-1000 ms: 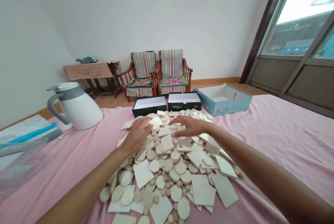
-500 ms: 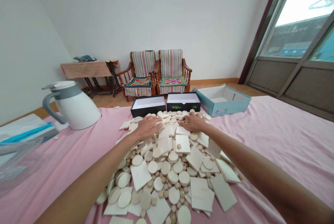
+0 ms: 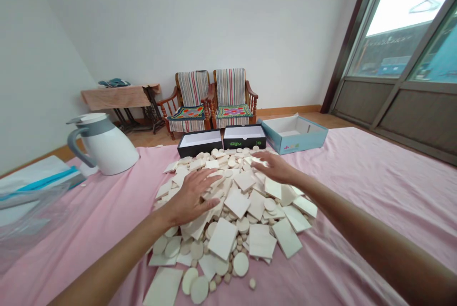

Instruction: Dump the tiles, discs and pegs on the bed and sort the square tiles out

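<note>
A wide heap of pale wooden pieces [image 3: 232,206], squares, discs and small round pegs, lies on the pink cloth [image 3: 357,187]. My left hand [image 3: 193,196] rests flat on the left side of the heap, fingers stretched out over the pieces. My right hand [image 3: 274,167] lies palm down on the far right part of the heap, fingers spread and pointing left. Neither hand grips a piece.
Two black boxes [image 3: 200,142] [image 3: 244,136] and a light blue box [image 3: 293,133] stand open behind the heap. A white jug [image 3: 103,144] sits at the left, with a clear plastic container [image 3: 24,222] nearer me. Two striped chairs [image 3: 212,99] stand by the far wall.
Both hands have slid back from the far edge of the heap, the left one toward me and leftward. The pieces have spread out flatter and wider.
</note>
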`<move>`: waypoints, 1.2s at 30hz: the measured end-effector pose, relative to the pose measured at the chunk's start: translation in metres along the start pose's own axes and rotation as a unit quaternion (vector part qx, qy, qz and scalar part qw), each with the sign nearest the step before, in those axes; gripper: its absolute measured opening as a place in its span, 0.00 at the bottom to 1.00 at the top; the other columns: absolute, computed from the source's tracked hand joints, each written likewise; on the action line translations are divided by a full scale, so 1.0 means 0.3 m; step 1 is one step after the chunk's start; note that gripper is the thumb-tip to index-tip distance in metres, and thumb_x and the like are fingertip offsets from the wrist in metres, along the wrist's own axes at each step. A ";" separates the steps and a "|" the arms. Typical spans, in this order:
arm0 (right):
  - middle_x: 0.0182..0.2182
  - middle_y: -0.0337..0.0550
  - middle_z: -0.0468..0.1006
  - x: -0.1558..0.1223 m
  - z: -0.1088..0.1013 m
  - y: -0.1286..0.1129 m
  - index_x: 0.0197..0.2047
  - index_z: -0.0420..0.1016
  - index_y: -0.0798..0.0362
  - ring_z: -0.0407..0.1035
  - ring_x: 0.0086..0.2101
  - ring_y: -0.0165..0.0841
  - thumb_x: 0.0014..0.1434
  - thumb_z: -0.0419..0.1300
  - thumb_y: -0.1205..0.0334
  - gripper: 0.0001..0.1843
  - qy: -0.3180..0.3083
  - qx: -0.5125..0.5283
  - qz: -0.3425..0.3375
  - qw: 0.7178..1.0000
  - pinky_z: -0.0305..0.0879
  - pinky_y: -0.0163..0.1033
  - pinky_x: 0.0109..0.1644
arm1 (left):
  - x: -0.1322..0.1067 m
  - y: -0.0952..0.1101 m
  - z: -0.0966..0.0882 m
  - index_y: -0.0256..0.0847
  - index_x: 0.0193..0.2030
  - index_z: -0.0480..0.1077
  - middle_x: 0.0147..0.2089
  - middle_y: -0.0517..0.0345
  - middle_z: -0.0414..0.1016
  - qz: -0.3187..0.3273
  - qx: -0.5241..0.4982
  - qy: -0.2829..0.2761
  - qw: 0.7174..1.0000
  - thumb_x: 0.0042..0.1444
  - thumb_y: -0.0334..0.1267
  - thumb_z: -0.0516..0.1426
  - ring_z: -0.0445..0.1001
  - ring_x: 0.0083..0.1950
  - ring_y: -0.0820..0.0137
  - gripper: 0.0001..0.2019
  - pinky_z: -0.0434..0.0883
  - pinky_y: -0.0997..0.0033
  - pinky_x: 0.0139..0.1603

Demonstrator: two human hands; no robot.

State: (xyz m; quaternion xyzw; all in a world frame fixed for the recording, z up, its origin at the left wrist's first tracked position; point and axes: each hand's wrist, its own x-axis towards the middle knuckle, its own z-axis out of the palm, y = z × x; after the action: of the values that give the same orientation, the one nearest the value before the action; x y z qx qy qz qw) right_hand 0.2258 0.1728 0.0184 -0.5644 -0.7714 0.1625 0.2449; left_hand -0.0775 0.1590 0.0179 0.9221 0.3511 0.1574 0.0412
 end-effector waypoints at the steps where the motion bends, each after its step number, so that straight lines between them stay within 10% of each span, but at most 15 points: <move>1: 0.57 0.55 0.70 -0.014 -0.022 0.060 0.59 0.67 0.55 0.66 0.54 0.45 0.64 0.51 0.47 0.27 0.005 -0.043 0.049 0.998 0.60 0.48 0.58 | -0.007 0.033 0.000 0.50 0.64 0.60 0.68 0.50 0.58 0.020 0.003 -0.010 1.000 0.58 0.58 0.53 0.55 0.69 0.53 0.30 0.52 0.43 0.67; 8: 0.54 0.59 0.72 -0.084 0.041 0.220 0.62 0.63 0.55 0.66 0.53 0.52 0.61 0.49 0.39 0.35 -0.052 -0.153 0.267 0.950 0.61 0.55 0.53 | 0.033 0.210 0.077 0.54 0.65 0.59 0.69 0.49 0.56 0.131 0.012 -0.110 0.985 0.54 0.56 0.58 0.52 0.70 0.48 0.32 0.45 0.33 0.65; 15: 0.52 0.48 0.75 -0.019 0.069 0.061 0.53 0.74 0.51 0.71 0.48 0.42 0.61 0.50 0.41 0.27 -0.010 0.030 0.033 0.999 0.66 0.43 0.50 | 0.007 0.145 0.059 0.48 0.60 0.64 0.65 0.48 0.63 0.094 -0.001 -0.039 0.995 0.57 0.55 0.56 0.58 0.67 0.53 0.27 0.52 0.44 0.66; 19: 0.47 0.49 0.78 0.143 0.023 0.113 0.47 0.77 0.54 0.72 0.45 0.39 0.63 0.50 0.48 0.23 0.052 -0.048 0.053 0.996 0.65 0.38 0.48 | 0.031 0.056 0.010 0.46 0.59 0.65 0.61 0.49 0.68 0.037 -0.042 0.022 0.998 0.61 0.53 0.52 0.63 0.63 0.59 0.23 0.59 0.53 0.64; 27: 0.45 0.64 0.76 0.392 0.112 0.255 0.45 0.76 0.62 0.71 0.47 0.50 0.61 0.51 0.44 0.28 0.039 -0.192 0.166 0.967 0.64 0.47 0.48 | 0.441 -0.200 0.130 0.36 0.54 0.69 0.56 0.45 0.73 -0.050 -0.003 -0.013 0.999 0.62 0.48 0.50 0.69 0.58 0.57 0.21 0.64 0.57 0.60; 36: 0.50 0.59 0.73 0.387 0.175 0.251 0.53 0.73 0.55 0.67 0.51 0.51 0.55 0.54 0.36 0.34 -0.029 -0.171 0.155 0.972 0.63 0.51 0.50 | 0.694 -0.221 0.286 0.38 0.53 0.67 0.53 0.49 0.71 -0.021 -0.004 -0.130 0.991 0.62 0.43 0.55 0.73 0.49 0.64 0.16 0.72 0.56 0.49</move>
State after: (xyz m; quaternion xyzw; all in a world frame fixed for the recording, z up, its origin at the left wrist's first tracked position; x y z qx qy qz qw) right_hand 0.2276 0.3079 -0.0421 -0.7060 -0.6973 0.0800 0.0942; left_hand 0.0544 0.3492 -0.0214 0.9269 0.3617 0.0369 0.0937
